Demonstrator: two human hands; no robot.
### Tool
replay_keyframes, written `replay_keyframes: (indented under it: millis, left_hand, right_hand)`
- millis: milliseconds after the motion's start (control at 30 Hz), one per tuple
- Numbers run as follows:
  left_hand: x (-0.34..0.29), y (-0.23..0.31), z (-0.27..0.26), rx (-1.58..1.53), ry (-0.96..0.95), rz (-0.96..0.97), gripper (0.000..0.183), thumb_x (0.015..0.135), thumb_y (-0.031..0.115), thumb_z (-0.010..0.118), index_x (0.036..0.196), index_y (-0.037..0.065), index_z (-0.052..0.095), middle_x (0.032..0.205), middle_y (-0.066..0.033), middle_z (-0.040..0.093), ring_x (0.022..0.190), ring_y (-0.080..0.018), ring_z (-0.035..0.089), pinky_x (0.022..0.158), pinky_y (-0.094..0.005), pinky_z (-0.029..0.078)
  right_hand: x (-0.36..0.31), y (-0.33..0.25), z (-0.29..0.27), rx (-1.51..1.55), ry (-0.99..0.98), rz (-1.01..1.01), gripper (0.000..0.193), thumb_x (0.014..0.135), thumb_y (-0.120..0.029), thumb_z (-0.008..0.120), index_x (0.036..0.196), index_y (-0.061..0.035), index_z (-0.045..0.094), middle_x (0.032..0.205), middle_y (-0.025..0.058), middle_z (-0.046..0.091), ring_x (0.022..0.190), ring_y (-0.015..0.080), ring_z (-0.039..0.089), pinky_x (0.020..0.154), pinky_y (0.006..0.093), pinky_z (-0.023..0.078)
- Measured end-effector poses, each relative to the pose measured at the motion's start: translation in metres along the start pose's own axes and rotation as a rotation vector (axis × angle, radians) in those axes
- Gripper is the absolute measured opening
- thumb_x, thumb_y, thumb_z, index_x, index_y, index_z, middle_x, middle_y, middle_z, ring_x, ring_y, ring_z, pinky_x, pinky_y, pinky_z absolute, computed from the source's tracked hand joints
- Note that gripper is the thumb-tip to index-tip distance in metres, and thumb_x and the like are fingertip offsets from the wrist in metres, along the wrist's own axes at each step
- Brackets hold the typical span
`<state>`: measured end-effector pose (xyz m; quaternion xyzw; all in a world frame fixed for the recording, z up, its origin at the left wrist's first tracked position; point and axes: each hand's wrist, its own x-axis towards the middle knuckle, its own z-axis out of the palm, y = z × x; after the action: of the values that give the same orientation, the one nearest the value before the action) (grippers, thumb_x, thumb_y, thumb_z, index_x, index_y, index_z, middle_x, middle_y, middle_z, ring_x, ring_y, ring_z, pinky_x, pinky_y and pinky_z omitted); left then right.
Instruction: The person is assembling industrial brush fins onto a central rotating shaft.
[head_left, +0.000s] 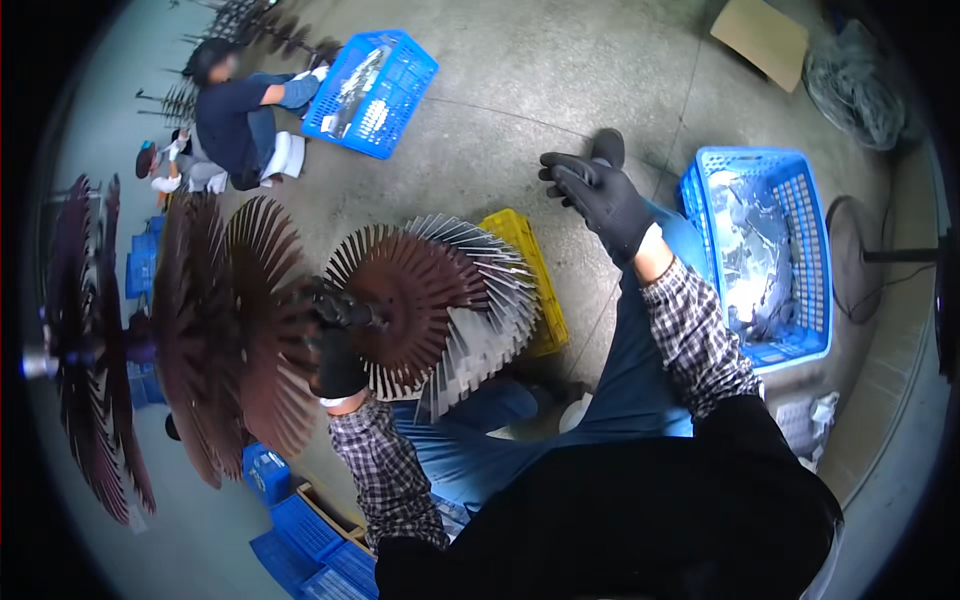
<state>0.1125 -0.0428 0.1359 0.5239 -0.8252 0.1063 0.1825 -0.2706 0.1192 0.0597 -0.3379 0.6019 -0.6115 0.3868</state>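
A rack of reddish-brown slotted discs [205, 330] on a central shaft stretches across the left. On its nearest disc [405, 300], thin silvery metal pieces [480, 345] fan out from the slots along the right and lower edge. My left hand [342, 350], in a black glove, is closed at the shaft between the discs; its fingertips are partly hidden among dark parts. Over the floor to the right of the disc, my right hand [610, 205], also black-gloved, reaches out with fingers extended and nothing visible in it.
Beside my right leg stands a blue basket [820, 290] of shiny flat pieces. A yellow crate [535, 270] sits behind the disc. Far left, a seated person [235, 115] works beside another blue basket [410, 90]. Cardboard [762, 40] lies far right; blue bins [305, 525] stand lower left.
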Motion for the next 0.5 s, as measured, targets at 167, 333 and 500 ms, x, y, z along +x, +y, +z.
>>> replay_keyframes:
  millis: [167,333,500]
  left_hand:
    - [0.004,-0.016,0.012,-0.24,-0.082,-0.013,0.028,0.109,0.021,0.048,0.129,0.006,0.059,0.092,-0.005,0.062,0.077,-0.0184,0.057,0.077,-0.0316,0.048]
    - [0.019,-0.045,0.029,-0.547,-0.174,-0.018,0.029,0.111,0.022,0.045,0.132,0.006,0.057,0.099,-0.0071,0.063,0.083,-0.0198,0.057,0.085,-0.0314,0.047]
    - [0.031,-0.115,0.014,-1.114,-0.382,0.088,0.031,0.112,0.023,0.042,0.135,0.005,0.055,0.106,-0.0092,0.063,0.089,-0.0211,0.057,0.092,-0.0313,0.046]
  right_hand:
    - [-0.002,0.011,-0.006,0.039,0.039,0.074,0.041,0.109,-0.029,0.057,0.14,-0.0032,0.065,0.12,0.0103,0.074,0.099,0.0159,0.07,0.085,0.024,0.054]
    - [-0.015,-0.002,-0.019,0.107,0.121,0.038,0.042,0.109,-0.031,0.056,0.14,-0.0048,0.065,0.121,0.0109,0.074,0.1,0.0156,0.07,0.086,0.0239,0.054]
    - [-0.035,-0.022,-0.049,0.176,0.316,-0.078,0.042,0.108,-0.033,0.059,0.138,-0.0044,0.067,0.118,0.0116,0.075,0.098,0.017,0.071,0.09,0.0275,0.056]
